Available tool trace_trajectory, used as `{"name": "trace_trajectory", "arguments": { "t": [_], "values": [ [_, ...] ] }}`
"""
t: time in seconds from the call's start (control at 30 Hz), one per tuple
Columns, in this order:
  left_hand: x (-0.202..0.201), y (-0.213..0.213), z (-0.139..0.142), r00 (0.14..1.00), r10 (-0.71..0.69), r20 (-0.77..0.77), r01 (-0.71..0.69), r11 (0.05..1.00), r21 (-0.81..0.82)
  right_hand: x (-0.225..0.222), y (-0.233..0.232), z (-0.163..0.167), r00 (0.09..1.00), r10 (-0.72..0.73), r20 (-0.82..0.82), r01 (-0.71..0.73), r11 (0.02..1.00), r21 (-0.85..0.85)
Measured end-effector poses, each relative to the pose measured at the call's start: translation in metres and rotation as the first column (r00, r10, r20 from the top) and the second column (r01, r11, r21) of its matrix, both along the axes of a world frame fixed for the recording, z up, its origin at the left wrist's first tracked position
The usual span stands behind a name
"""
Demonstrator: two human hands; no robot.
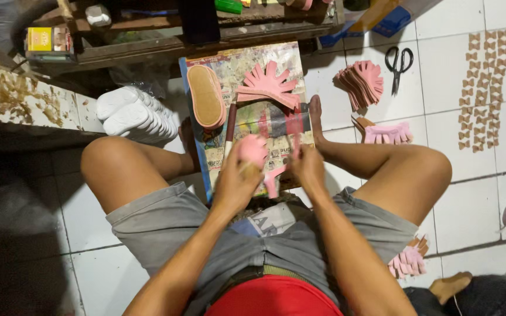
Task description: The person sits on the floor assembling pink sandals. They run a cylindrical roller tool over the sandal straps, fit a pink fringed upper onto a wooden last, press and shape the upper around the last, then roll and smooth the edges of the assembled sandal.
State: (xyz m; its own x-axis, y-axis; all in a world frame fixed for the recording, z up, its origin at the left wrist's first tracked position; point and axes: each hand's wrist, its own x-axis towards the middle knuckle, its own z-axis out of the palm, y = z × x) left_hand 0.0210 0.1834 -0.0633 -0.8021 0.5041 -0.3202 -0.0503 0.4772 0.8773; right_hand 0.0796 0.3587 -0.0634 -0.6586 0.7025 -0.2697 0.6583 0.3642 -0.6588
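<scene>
Left to right: stack of white foam soles (136,114) untouched on floor. One tan-topped pink sole (206,96) lies on paper-covered board (276,126), fan of pink cut strap pieces (267,88) waiting, so plenty looks undone. Left hand (235,178) grips small pink shoe upper (253,150); right hand (307,167) pinches its pink strap (272,178), between both hands.

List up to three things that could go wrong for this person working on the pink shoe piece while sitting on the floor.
1. The left hand and right hand hold the pink piece close together, so glue or a tool might catch a finger.
2. The open scissors lie on the tiles near the person's leg; a shifted foot could hit them.
3. The fanned pink strips sit loose on the board and could be knocked off.
</scene>
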Motion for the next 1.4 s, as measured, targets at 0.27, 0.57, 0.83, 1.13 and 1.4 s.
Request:
{"name": "trace_trajectory", "arguments": {
  "t": [0.27, 0.57, 0.83, 1.13, 1.4],
  "values": [
    [0.007, 0.038, -0.026, 0.761, -0.191, -0.621, 0.086, 0.977, -0.195, 0.074, 0.055, 0.031, 0.726, -0.347, -0.593, 0.114, 0.912, -0.394],
    [0.074, 0.005, 0.038, 0.802, -0.164, 0.574, -0.314, 0.702, 0.64, 0.1, -0.04, 0.05, 0.601, -0.689, -0.405, -0.153, 0.398, -0.905],
    [0.051, -0.009, -0.002, 0.826, 0.076, 0.559, -0.374, 0.815, 0.443, 0.093, -0.062, 0.037, 0.944, -0.184, -0.274, -0.086, 0.663, -0.744],
    [-0.046, 0.087, 0.019, 0.813, -0.131, -0.568, 0.057, 0.988, -0.146, 0.096, -0.032, 0.045, 0.913, -0.145, -0.38, -0.118, 0.801, -0.587],
    [-0.078, 0.138, 0.025, 0.821, -0.317, -0.475, 0.101, 0.899, -0.426, 0.112, -0.032, 0.03, 0.901, -0.167, -0.402, -0.095, 0.826, -0.555]
  ]
}}
